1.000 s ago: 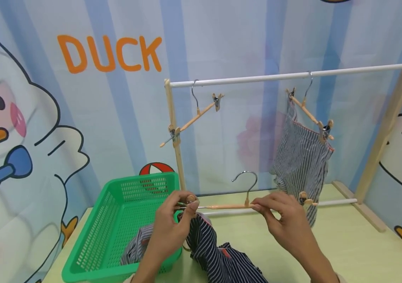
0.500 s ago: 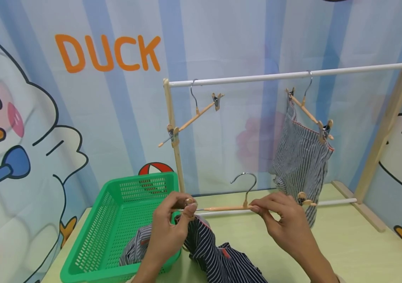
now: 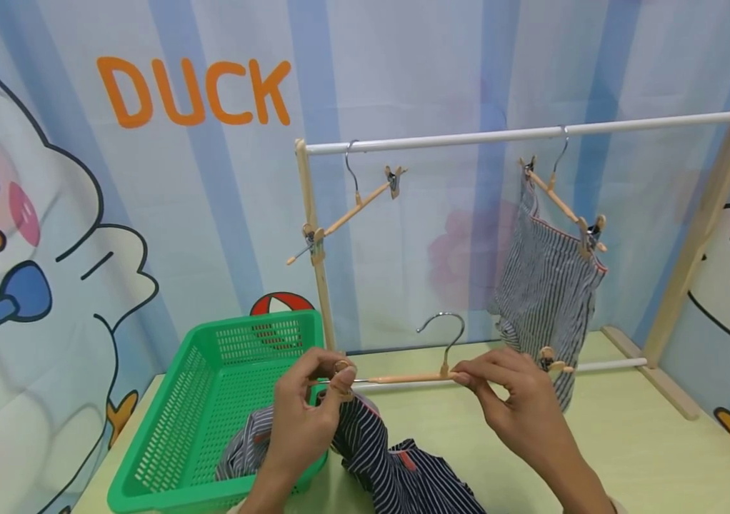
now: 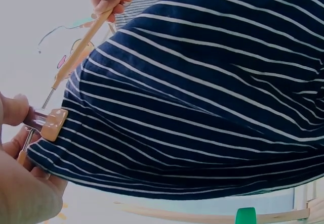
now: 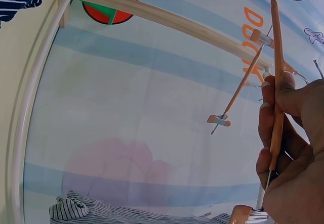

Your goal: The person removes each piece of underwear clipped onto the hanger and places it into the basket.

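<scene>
Head view: a green basket (image 3: 230,389) stands beside the left hand (image 3: 307,410), which pinches a clip (image 4: 54,125) over the edge of a dark striped garment (image 3: 397,471). The hanger (image 3: 406,378) runs right, past its hook (image 3: 463,332), to the right hand (image 3: 519,392), which grips it.

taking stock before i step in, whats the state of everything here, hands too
rack, upright
left hand, pinching clip
right hand, gripping held hanger
held hanger, hook up, off the rack
dark striped cloth, edge at the clip, rest bunched below
bare hanger, hooked on rack
loaded hanger, hooked on rack
pale striped cloth, clipped to loaded hanger
basket, upright
cloth in basket, crumpled, partly hidden
</scene>
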The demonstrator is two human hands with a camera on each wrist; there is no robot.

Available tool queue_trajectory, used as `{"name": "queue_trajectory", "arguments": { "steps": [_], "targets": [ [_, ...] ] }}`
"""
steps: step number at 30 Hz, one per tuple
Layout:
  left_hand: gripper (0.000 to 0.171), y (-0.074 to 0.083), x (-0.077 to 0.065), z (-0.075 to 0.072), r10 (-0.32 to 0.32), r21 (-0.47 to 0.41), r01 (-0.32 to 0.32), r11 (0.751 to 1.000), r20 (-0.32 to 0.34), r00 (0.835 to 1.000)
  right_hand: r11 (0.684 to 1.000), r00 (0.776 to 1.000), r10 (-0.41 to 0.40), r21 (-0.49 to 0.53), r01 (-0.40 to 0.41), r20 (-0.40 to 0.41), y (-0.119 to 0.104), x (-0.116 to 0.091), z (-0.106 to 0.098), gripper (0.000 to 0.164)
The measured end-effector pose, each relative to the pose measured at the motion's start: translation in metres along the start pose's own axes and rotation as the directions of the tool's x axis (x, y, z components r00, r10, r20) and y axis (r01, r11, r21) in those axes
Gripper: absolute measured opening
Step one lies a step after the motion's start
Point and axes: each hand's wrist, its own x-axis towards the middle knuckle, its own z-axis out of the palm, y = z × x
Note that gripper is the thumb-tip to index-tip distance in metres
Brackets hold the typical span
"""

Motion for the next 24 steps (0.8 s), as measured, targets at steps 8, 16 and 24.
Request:
{"name": "queue_trajectory", "arguments": {
  "steps": [8, 16, 24],
  "targets": [
    [0.002, 0.0002, -0.0002, -0.0009, 0.064, -0.018, -0.064, 0.998, -0.006, 0.998, 1.000, 1.000, -0.006, 0.011, 0.006, -0.005, -0.0006, 0.0000, -0.0011, 0.030],
    [0.004, 0.0022, -0.0002, -0.0008, 0.044, -0.082, -0.043, 0.996, -0.001, 0.999, 1.000, 1.000, -0.013, 0.021, 0.013, -0.004, -0.0014, 0.0000, -0.0014, 0.030],
    [0.006, 0.0073, -0.0003, -0.0010, -0.068, -0.107, 0.076, 0.991, 0.072, 0.995, 0.999, 1.000, -0.009, 0.042, 0.008, 0.009, -0.0003, 0.0008, -0.0025, 0.030]
  ]
}}
